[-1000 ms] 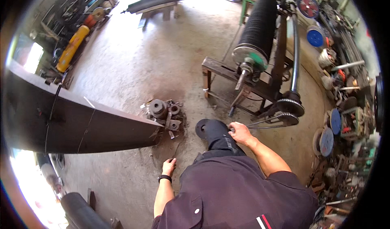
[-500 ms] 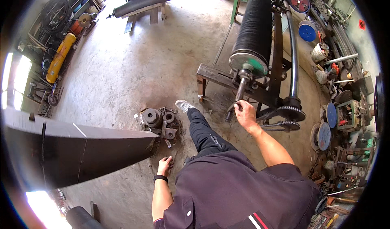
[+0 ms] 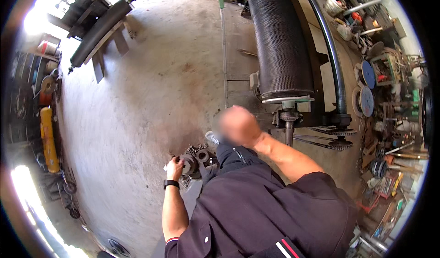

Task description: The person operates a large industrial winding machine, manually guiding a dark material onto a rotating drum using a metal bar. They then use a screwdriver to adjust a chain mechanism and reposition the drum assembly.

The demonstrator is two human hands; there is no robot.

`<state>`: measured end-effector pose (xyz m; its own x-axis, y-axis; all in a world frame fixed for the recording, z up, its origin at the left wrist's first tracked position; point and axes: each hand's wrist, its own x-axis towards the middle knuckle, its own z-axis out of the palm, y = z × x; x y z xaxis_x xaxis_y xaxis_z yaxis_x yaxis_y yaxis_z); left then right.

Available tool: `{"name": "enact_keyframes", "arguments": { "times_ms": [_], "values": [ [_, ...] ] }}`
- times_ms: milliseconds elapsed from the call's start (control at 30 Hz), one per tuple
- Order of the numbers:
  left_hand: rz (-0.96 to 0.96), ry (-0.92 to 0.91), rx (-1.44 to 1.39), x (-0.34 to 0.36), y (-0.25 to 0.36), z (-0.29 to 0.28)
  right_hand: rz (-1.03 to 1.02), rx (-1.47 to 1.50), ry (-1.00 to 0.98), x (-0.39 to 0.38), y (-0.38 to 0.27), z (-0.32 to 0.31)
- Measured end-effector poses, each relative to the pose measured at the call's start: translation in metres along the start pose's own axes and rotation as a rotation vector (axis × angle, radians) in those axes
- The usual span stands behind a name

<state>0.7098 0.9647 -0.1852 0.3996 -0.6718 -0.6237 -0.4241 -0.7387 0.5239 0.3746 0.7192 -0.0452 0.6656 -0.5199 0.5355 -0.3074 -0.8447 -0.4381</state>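
Observation:
My left hand, with a black band at the wrist, hangs over a cluster of heavy metal parts, beside a thick ring-shaped part. Its fingers look loosely apart, and I see nothing held in them. My right hand is raised in front of my body, its finger side smeared by blur, so I cannot tell if anything is in it. Just to its right, the metal shaft sticks out of a large roller wound in dark ridged material. The right hand appears apart from that shaft.
Chains and sprockets sit at the roller frame's near right corner, below a long dark bar. A second roller rests on a stand at far left. A yellow cylinder stands left; spools and clutter line the right wall.
My right hand has left the handle-like piece at the shaft end and moved left. My left hand has moved slightly forward. The whole view has turned to the right.

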Motion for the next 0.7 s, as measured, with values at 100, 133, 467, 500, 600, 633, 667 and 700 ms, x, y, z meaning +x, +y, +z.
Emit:
{"name": "enact_keyframes", "arguments": {
  "times_ms": [100,133,467,500,600,633,667,700],
  "values": [
    [-0.044,0.035,-0.307,0.039,0.004,-0.046,0.252,-0.546,0.084,0.058,0.052,-0.035],
    [-0.101,0.013,-0.398,0.044,0.011,-0.064,0.511,-0.564,0.104,0.069,0.063,-0.052],
    [-0.394,-0.080,-0.168,0.172,-0.083,-0.203,1.343,-0.993,0.164,0.077,0.167,-0.105],
    [-0.421,-0.126,-0.204,0.187,-0.073,-0.213,1.334,-1.061,0.164,0.083,0.166,-0.100],
    [-0.424,-0.273,-0.169,0.263,-0.065,-0.270,1.296,-1.122,0.260,0.112,0.160,-0.062],
    [-0.407,-0.218,-0.097,0.294,-0.052,-0.275,1.296,-1.153,0.268,0.118,0.163,-0.046],
    [-0.403,-0.165,-0.029,0.315,-0.035,-0.282,1.344,-1.128,0.266,0.134,0.164,-0.032],
    [-0.349,-0.153,-0.009,0.349,-0.024,-0.302,1.361,-1.115,0.249,0.149,0.171,-0.017]
  ]
}}
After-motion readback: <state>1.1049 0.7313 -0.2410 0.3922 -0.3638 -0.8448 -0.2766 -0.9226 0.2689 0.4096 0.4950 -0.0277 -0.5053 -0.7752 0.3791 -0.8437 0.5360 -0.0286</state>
